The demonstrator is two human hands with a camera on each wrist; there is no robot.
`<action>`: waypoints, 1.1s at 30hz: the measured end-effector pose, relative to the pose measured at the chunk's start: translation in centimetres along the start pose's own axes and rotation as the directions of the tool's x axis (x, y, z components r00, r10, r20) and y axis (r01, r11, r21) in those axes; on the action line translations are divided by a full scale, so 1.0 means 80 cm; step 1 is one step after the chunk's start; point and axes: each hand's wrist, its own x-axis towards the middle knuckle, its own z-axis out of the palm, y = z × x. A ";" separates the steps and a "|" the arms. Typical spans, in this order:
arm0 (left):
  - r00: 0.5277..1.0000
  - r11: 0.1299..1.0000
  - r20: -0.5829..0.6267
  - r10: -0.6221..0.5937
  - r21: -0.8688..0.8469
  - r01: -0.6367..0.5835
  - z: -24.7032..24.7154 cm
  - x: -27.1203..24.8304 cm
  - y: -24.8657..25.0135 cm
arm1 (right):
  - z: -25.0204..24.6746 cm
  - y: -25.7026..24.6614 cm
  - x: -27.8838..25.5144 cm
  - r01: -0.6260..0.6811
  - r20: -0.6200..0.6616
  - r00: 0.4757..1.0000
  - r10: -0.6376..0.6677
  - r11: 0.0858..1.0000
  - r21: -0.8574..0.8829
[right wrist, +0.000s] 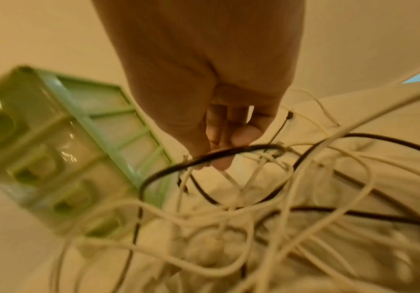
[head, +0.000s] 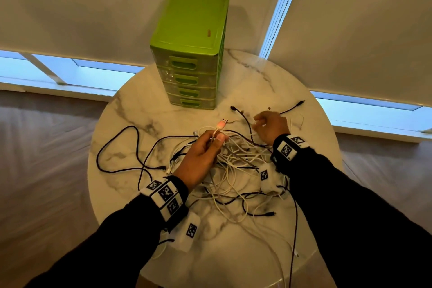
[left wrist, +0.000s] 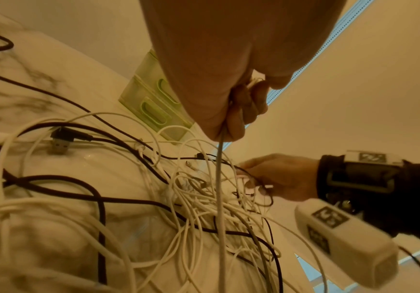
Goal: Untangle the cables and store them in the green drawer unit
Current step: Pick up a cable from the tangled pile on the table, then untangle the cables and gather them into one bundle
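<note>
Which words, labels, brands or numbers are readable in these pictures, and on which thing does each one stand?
No text reads clearly.
Small red label on top of the green drawer unit: too small to read.
Square black-and-white code markers on the left wristband and right wristband: patterns; tiny characters beside them are too small to read.
Cables, pink USB plug, table: no text seen.
</note>
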 end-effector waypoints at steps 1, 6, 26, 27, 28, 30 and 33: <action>1.000 1.000 -0.002 0.003 -0.013 -0.003 0.001 0.000 0.001 | -0.018 -0.009 -0.003 0.057 -0.090 0.995 -0.052 0.997 0.047; 0.998 0.996 0.004 0.062 -0.066 -0.062 0.007 -0.003 0.012 | -0.113 -0.069 -0.033 0.379 -0.425 0.883 -0.198 0.836 0.396; 0.961 0.980 -0.214 0.176 0.130 -0.150 -0.003 -0.030 0.034 | 0.010 -0.088 -0.209 0.487 -0.077 0.853 -0.517 0.732 0.476; 0.964 0.983 -0.209 0.166 0.116 -0.144 -0.005 -0.031 0.034 | 0.012 -0.087 -0.209 0.497 -0.072 0.845 -0.530 0.728 0.473; 0.969 0.987 -0.195 0.155 0.077 -0.142 -0.008 -0.031 0.033 | 0.013 -0.087 -0.210 0.504 -0.077 0.840 -0.537 0.719 0.478; 0.983 0.991 -0.129 0.128 -0.014 -0.131 -0.011 -0.032 0.031 | 0.014 -0.089 -0.210 0.482 -0.094 0.852 -0.515 0.703 0.523; 0.983 0.985 -0.068 0.170 0.008 -0.170 -0.010 -0.034 0.030 | 0.015 -0.094 -0.207 0.431 -0.099 0.875 -0.474 0.670 0.605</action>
